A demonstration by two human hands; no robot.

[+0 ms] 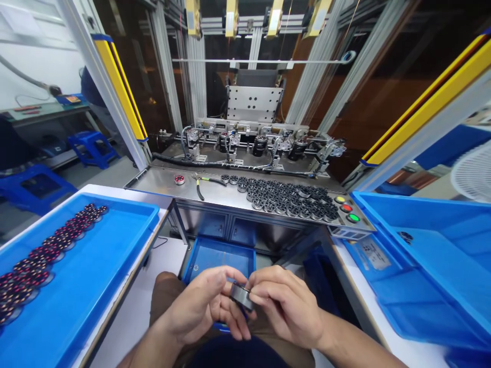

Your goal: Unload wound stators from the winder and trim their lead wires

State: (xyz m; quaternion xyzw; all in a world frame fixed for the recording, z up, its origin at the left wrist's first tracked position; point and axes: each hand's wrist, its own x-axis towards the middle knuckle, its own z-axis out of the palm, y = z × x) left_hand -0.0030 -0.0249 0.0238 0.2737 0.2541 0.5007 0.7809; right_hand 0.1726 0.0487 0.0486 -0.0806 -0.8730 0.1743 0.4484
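Over my lap, a round motor stator (242, 295) with a grey metal rim and dark ends is tilted between my hands. My left hand (203, 305) supports it from the left, its index finger over the top and its other fingers curled below. On the other side, my right hand (286, 301) pinches the stator's edge between thumb and fingers. Similar black stators (286, 197) crowd the right part of the metal bench (164, 184). One red-topped stator (179, 179) sits alone to their left, beside cutting pliers (199, 185) with green and black handles.
A blue tray (126, 225) at left holds rows of red-and-copper wound stators (49, 250). Blue bins (433, 245) stand at right. Yellow, red and green buttons (347, 208) sit at the bench corner. Behind is a winding machine (261, 145), flanked by yellow posts (120, 87).
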